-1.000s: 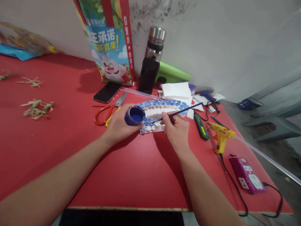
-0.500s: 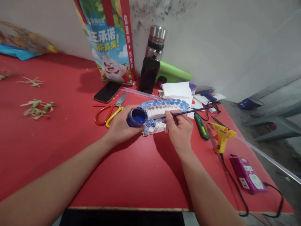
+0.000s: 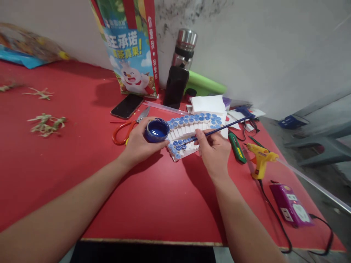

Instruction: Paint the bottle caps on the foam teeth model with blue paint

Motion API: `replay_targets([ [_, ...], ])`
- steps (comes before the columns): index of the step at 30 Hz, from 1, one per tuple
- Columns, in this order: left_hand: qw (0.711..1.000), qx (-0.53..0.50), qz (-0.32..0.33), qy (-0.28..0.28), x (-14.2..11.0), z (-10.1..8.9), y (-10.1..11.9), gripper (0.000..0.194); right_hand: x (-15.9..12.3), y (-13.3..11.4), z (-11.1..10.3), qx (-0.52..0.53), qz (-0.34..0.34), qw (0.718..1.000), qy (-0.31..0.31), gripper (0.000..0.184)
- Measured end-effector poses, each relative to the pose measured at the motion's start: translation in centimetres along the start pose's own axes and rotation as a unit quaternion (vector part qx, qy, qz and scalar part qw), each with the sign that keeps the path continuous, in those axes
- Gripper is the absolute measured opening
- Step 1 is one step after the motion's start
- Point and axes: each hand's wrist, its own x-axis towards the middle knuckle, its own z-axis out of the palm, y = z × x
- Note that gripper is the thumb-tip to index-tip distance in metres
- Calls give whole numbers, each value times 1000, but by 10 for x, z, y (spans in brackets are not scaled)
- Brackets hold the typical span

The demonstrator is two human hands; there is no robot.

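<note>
My left hand (image 3: pixel 139 144) is wrapped round a small jar of blue paint (image 3: pixel 157 130), tilted so that the paint inside shows. Between the fingers of my right hand (image 3: pixel 215 151) is a thin blue paintbrush (image 3: pixel 226 126). Its tip points left, at the small round tops on a white craft piece (image 3: pixel 182 130). Rows of these round pieces run along its back and front, with white upright strips between. Many tops are blue; several at the front right are white. My right hand covers part of the front row.
Scissors (image 3: pixel 120 134) and a phone (image 3: pixel 127 106) lie to the left. Behind stand a printed bag (image 3: pixel 131 54) and a steel flask (image 3: pixel 185 45). A green cutter (image 3: pixel 237 148), a yellow glue gun (image 3: pixel 259 159) and a purple power box (image 3: pixel 290 204) with cables are on the right.
The brush tip has moved from behind the front rows onto the front round tops. My left hand has tipped the jar differently and shifted slightly left, partly covering the scissors' yellow handle.
</note>
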Motion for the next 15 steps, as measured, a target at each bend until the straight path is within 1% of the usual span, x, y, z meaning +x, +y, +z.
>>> replay_targets([
  [7, 1000, -6, 18, -16, -1, 2, 4, 53, -1, 2, 6, -36, -59, 997, -15, 34],
  [11, 1000, 3, 17, -23, -1, 2, 6, 54, -1, 4, 8, -42, -65, 997, -23, 30],
  [15, 1000, 1, 16, -21, -1, 2, 5, 56, -2, 4, 9, -55, -65, 996, -34, 32],
])
